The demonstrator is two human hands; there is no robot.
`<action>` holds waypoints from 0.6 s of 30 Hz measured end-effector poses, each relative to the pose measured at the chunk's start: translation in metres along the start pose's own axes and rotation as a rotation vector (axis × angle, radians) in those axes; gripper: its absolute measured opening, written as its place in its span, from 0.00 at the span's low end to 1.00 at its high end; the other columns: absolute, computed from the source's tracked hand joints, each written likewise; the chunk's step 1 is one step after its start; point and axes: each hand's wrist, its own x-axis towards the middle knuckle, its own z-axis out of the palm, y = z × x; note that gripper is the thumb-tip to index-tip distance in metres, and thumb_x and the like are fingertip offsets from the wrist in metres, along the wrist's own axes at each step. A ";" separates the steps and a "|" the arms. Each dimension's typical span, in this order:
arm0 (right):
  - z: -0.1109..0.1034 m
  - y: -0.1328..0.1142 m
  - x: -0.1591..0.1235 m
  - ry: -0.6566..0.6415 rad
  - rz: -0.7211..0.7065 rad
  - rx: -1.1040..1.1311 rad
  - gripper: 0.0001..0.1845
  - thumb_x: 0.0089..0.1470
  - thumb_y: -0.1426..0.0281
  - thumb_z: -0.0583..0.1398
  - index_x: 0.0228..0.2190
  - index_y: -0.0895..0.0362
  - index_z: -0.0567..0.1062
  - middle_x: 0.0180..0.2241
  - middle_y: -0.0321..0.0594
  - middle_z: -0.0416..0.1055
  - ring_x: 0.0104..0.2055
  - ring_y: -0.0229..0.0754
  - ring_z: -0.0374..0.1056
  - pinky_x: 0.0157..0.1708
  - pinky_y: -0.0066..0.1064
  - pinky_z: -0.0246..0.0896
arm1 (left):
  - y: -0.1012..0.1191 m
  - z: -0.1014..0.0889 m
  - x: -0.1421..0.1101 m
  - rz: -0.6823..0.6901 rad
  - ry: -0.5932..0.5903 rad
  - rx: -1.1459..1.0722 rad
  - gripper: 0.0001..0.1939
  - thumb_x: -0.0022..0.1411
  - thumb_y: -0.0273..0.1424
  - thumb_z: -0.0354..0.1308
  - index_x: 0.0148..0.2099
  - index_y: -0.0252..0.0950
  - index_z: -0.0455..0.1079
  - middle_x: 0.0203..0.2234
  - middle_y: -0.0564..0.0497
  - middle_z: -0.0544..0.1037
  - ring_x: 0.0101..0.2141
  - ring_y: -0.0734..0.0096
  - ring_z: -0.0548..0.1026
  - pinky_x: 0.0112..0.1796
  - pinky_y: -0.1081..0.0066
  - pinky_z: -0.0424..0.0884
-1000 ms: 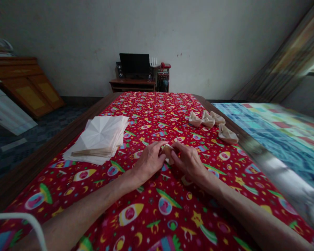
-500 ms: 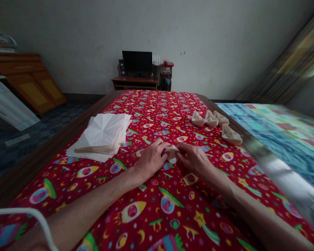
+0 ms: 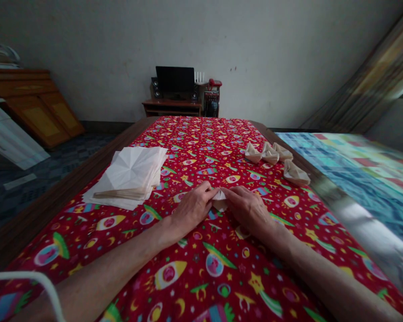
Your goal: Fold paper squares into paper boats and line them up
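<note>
While left hand [image 3: 193, 204] faces right hand [image 3: 247, 206], folded paper [image 3: 220, 205] between.

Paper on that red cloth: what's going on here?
A person's left hand and right hand hold one small, pale piece of paper between them, over the red cloth. Off to the left lies a stack of paper, its top sheet creased; to the right sit four folded paper shapes.

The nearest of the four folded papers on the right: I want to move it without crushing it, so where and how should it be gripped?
Probably a light pinch on the near wall of the nearest folded paper, the right hand coming from the near side: that wall stands up, and the other three folded papers sit beyond it.
</note>
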 end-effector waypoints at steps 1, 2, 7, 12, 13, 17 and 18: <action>0.000 0.000 0.000 0.002 -0.008 -0.003 0.12 0.55 0.77 0.54 0.39 0.57 0.74 0.31 0.42 0.72 0.29 0.39 0.65 0.24 0.27 0.50 | 0.000 0.000 0.000 0.000 0.000 0.003 0.15 0.62 0.21 0.50 0.49 0.37 0.69 0.36 0.51 0.69 0.36 0.70 0.71 0.36 0.73 0.69; 0.001 0.000 0.000 0.007 -0.013 -0.003 0.12 0.55 0.77 0.54 0.40 0.57 0.74 0.32 0.42 0.72 0.30 0.39 0.65 0.24 0.27 0.50 | 0.000 0.000 0.000 -0.001 0.006 0.006 0.15 0.62 0.21 0.50 0.48 0.37 0.69 0.36 0.51 0.69 0.36 0.70 0.71 0.36 0.73 0.69; 0.006 0.001 -0.002 0.012 0.013 0.052 0.09 0.54 0.77 0.55 0.33 0.58 0.75 0.31 0.42 0.72 0.30 0.38 0.65 0.25 0.26 0.52 | -0.001 0.006 -0.001 0.004 0.093 -0.024 0.14 0.63 0.21 0.51 0.49 0.37 0.69 0.36 0.51 0.70 0.36 0.71 0.72 0.36 0.74 0.70; 0.004 -0.003 -0.003 -0.008 0.058 0.022 0.10 0.54 0.78 0.55 0.34 0.58 0.75 0.30 0.40 0.71 0.29 0.38 0.64 0.24 0.26 0.50 | -0.001 0.005 -0.003 0.051 0.048 0.003 0.09 0.67 0.26 0.49 0.44 0.37 0.70 0.36 0.51 0.70 0.36 0.71 0.72 0.36 0.74 0.69; 0.002 -0.004 -0.003 -0.009 0.057 0.002 0.11 0.54 0.78 0.55 0.38 0.58 0.75 0.31 0.40 0.71 0.29 0.38 0.64 0.24 0.26 0.50 | 0.000 0.004 -0.003 0.061 0.026 0.027 0.10 0.67 0.27 0.48 0.45 0.36 0.70 0.35 0.51 0.70 0.36 0.71 0.72 0.36 0.73 0.69; 0.000 -0.004 -0.002 -0.024 0.029 -0.022 0.13 0.56 0.76 0.55 0.42 0.56 0.74 0.32 0.40 0.72 0.31 0.39 0.65 0.24 0.27 0.49 | 0.001 0.003 -0.003 0.072 0.000 0.091 0.10 0.67 0.26 0.47 0.47 0.35 0.68 0.36 0.51 0.70 0.36 0.70 0.71 0.36 0.72 0.69; 0.000 -0.004 -0.002 -0.034 0.029 -0.014 0.11 0.56 0.76 0.55 0.40 0.56 0.74 0.32 0.40 0.72 0.31 0.39 0.65 0.25 0.27 0.49 | 0.001 0.003 -0.003 0.069 0.006 0.090 0.10 0.67 0.26 0.47 0.47 0.36 0.68 0.36 0.51 0.69 0.36 0.70 0.71 0.36 0.72 0.69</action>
